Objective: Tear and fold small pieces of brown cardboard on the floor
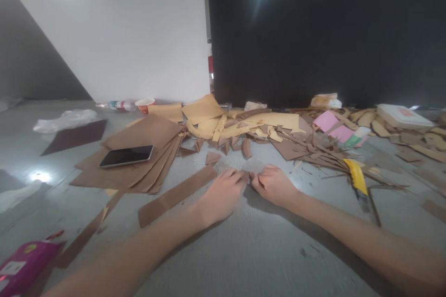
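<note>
My left hand (225, 195) and my right hand (275, 185) meet low over the grey table, fingers closed and fingertips nearly touching. What they pinch is mostly hidden; a small dark brown bit seems to show between the fingertips. Just beyond the left fingers a thin greyish translucent piece (220, 165) sticks out, and a similar piece (253, 165) shows past the right fingers. Beside my left hand lies a long brown strip (177, 195), its far end close to the knuckles. Small folded brown pieces (212, 158) are scattered just past the hands.
A phone (127, 156) rests on stacked brown sheets (153, 130) at left. Brown and yellow scraps (292, 123) cover the back. A yellow utility knife (356, 178) lies right, a purple packet (28, 264) front left. A paper cup (145, 105) and bottle (121, 105) are behind.
</note>
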`<state>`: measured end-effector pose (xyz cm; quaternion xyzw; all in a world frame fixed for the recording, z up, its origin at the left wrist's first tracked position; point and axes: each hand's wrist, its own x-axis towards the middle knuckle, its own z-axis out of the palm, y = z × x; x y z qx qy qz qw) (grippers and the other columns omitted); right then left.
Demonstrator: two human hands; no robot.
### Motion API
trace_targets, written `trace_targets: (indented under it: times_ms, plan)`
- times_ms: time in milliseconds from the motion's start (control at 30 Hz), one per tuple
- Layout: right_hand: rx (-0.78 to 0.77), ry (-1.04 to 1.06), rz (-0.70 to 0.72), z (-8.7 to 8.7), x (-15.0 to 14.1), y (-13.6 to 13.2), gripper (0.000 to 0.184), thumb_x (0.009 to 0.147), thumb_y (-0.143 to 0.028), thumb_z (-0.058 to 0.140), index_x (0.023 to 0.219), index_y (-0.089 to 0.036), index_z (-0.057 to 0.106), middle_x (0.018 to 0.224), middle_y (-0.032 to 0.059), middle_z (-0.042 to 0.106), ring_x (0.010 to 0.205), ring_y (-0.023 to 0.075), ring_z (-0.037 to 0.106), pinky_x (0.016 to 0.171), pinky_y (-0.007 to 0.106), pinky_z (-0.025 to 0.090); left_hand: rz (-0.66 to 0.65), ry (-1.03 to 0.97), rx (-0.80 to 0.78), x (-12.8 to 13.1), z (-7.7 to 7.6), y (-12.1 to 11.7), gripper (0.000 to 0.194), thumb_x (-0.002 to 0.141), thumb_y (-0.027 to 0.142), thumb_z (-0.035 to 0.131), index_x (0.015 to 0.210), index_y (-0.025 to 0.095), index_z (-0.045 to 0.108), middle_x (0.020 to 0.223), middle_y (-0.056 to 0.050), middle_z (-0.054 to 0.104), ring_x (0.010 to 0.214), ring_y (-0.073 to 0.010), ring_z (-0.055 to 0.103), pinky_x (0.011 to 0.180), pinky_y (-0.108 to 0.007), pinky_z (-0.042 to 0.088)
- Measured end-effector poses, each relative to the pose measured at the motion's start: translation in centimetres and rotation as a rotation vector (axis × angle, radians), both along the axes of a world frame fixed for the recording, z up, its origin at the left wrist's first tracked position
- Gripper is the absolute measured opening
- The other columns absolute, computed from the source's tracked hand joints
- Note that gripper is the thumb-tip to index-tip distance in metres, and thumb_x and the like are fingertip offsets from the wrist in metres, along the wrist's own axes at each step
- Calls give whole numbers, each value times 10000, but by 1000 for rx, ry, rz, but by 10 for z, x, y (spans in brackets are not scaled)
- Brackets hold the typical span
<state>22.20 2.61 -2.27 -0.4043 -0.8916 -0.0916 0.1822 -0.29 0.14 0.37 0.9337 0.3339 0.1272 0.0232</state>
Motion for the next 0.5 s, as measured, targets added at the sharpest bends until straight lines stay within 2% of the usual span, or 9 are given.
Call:
trace_targets:
  times_ms: [100,233,333,433,500]
  plan:
    - [23,44,35,-1,2,2,550,1068,-221,411,572,-192,647,557,56,658,507,155,503,691,367,376,30,-40,-19,0,-2,-1,543,893,4,481,1418,121,555,1385,-129,635,1264,-293,559,1093,-443,491]
    - [13,146,193,-1,3,2,554,1062,-184,384,540,-194,568,522,29,599,498,138,466,676,341,382,84,-52,-7,-3,-9,1,509,899,35,500,1399,96,571,1405,-156,607,1329,-319,512,1110,-470,480]
    - [-44,181,283,0,3,1,534,1063,-187,388,551,-200,541,521,13,575,492,132,443,665,334,381,88,-26,13,-4,-11,2,559,889,48,515,1446,72,531,1451,-186,564,1366,-343,482,1113,-500,472]
    - [-96,201,282,0,1,0,520,1068,-193,376,578,-203,549,538,17,586,502,136,447,667,338,383,93,-11,34,-3,-9,0,556,896,50,503,1452,62,520,1467,-198,551,1364,-347,491,1102,-498,478]
    - [-132,220,275,1,1,0,523,1072,-205,364,581,-205,546,544,21,588,511,144,454,670,344,384,61,1,42,-1,-7,-1,490,920,48,477,1402,74,561,1402,-175,604,1303,-321,543,1095,-476,484]
